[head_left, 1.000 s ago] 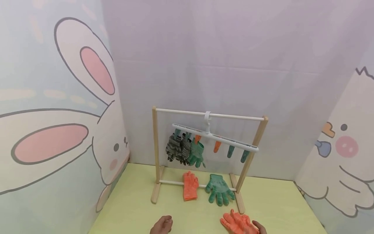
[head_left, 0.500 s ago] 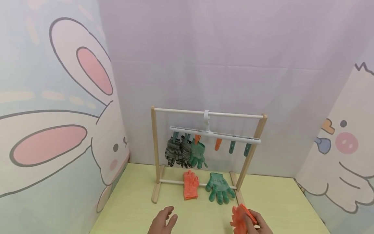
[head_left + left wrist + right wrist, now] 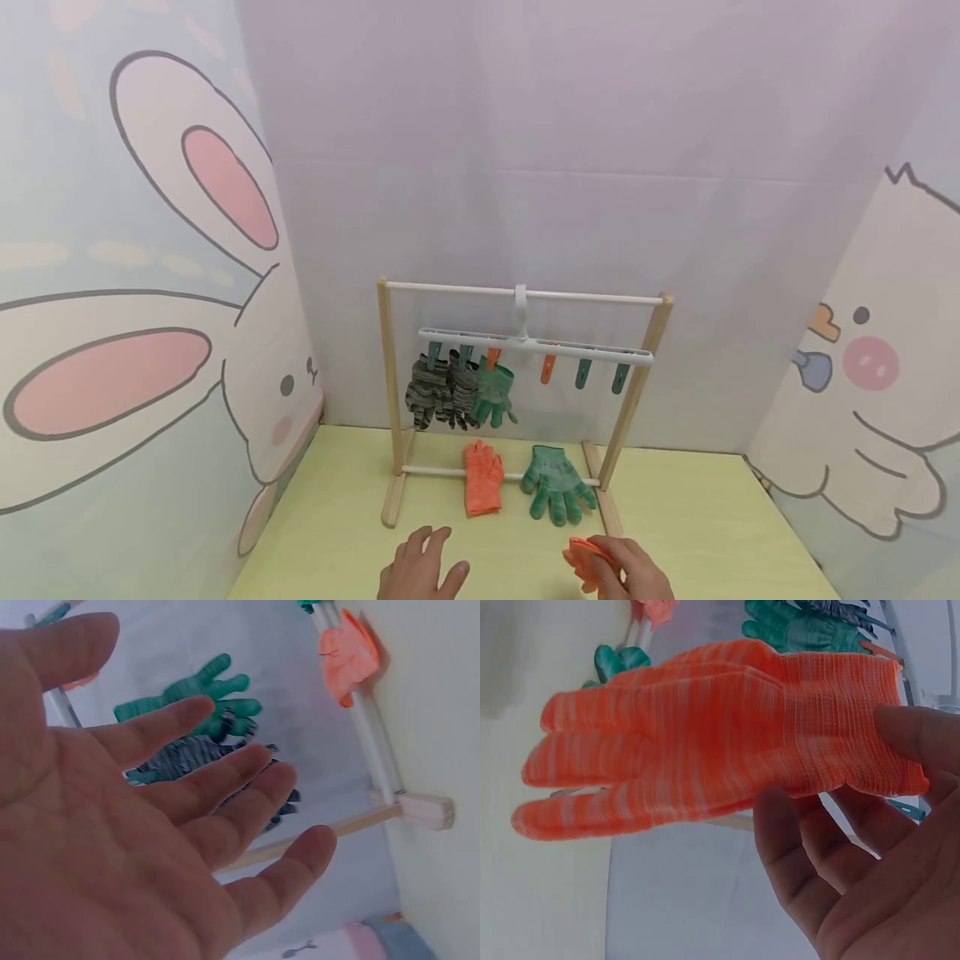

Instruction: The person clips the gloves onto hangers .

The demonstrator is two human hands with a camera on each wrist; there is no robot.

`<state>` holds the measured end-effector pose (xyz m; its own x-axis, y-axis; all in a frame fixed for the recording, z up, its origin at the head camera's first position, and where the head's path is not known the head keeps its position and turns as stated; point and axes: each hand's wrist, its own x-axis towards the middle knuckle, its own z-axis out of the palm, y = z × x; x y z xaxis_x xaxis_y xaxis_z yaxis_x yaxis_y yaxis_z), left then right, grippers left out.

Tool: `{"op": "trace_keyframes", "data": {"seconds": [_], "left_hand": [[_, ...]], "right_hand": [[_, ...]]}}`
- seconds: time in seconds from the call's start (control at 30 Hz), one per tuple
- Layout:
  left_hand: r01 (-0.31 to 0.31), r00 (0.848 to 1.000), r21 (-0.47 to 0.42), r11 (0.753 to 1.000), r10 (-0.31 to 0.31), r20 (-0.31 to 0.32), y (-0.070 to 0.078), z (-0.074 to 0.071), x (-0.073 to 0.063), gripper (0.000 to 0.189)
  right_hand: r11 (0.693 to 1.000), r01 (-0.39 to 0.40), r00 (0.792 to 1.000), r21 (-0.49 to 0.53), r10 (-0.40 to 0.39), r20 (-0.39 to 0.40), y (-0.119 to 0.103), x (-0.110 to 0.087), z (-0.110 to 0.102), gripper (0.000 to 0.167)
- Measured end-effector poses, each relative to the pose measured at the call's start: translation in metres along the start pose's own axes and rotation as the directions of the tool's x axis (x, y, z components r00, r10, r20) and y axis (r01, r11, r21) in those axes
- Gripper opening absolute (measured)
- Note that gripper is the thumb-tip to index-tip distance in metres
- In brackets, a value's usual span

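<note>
My right hand (image 3: pixel 633 571) pinches an orange knitted glove (image 3: pixel 705 739) by its cuff, thumb on one side and fingers on the other; the glove's fingers point away from the hand. My left hand (image 3: pixel 422 567) holds nothing, its fingers spread, in front of the rack; the left wrist view shows its bare palm (image 3: pixel 112 847). A second orange glove (image 3: pixel 483 479) lies across the rack's bottom bar, and a green glove (image 3: pixel 557 487) lies to its right with fingers toward me. Two black-and-grey striped gloves (image 3: pixel 429 392) and a green glove (image 3: pixel 494 396) hang from clips at the hanger's left half.
A wooden rack (image 3: pixel 388 375) with a white top rod stands on the yellow-green table (image 3: pixel 697 533). From it hangs a white clip hanger (image 3: pixel 600 350); its right half carries an orange clip (image 3: pixel 548 368) and two dark green clips (image 3: pixel 583 374) without gloves. Cartoon-printed cloth walls surround the table.
My right hand has picked the orange glove up off the table by the cuff and moved it left. My left hand has opened its fingers and come slightly forward.
</note>
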<state>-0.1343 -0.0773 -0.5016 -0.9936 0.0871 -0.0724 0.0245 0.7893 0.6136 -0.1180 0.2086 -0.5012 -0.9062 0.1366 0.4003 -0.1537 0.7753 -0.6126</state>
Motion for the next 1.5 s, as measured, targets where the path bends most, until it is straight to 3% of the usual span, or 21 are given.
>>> {"op": "trace_keyframes", "data": {"seconds": [0.2,0.3,0.5,0.63,0.77,1.0,1.17,1.37,1.5], "left_hand": [[0.062,0.998,0.148,0.987,-0.062,-0.006,0.026,-0.01,-0.002,0.06],[0.083,0.997,0.177,0.981,-0.081,-0.014,0.033,-0.013,-0.002,0.061],[0.122,0.992,0.171,0.978,-0.114,-0.053,0.047,-0.016,-0.002,0.066],[0.077,0.995,0.131,0.988,-0.068,-0.077,0.059,-0.019,0.002,0.073],[0.004,0.999,0.094,0.996,0.001,-0.053,0.071,-0.026,0.003,0.079],[-0.13,0.987,0.139,0.982,0.142,-0.076,0.083,-0.038,-0.001,0.087],[-0.178,0.976,0.213,0.961,0.199,-0.083,0.088,-0.044,0.0,0.09],[-0.202,0.971,0.233,0.951,0.225,-0.077,0.094,-0.047,0.0,0.096],[-0.232,0.961,0.289,0.929,0.265,-0.079,0.103,-0.048,0.0,0.098]], "right_hand": [[0.999,-0.04,0.995,0.014,0.039,0.088,-0.009,0.004,-0.005,0.011],[0.998,-0.06,0.992,0.022,0.057,0.112,-0.015,0.006,-0.007,0.012],[0.997,-0.007,1.0,0.074,0.007,0.007,-0.023,0.01,-0.005,0.017],[0.988,-0.02,0.997,0.155,0.031,-0.069,-0.03,0.015,-0.004,0.019],[0.989,-0.031,0.995,0.142,0.044,-0.085,-0.035,0.022,-0.004,0.019],[0.994,-0.056,0.998,0.095,0.057,-0.016,-0.042,0.029,-0.005,0.014],[0.999,0.02,1.0,0.029,-0.019,-0.011,-0.043,0.036,-0.003,0.019],[0.992,0.111,0.994,-0.058,-0.111,0.008,-0.045,0.045,0.0,0.021],[0.983,0.149,0.989,-0.109,-0.148,0.023,-0.046,0.05,0.004,0.022]]}}
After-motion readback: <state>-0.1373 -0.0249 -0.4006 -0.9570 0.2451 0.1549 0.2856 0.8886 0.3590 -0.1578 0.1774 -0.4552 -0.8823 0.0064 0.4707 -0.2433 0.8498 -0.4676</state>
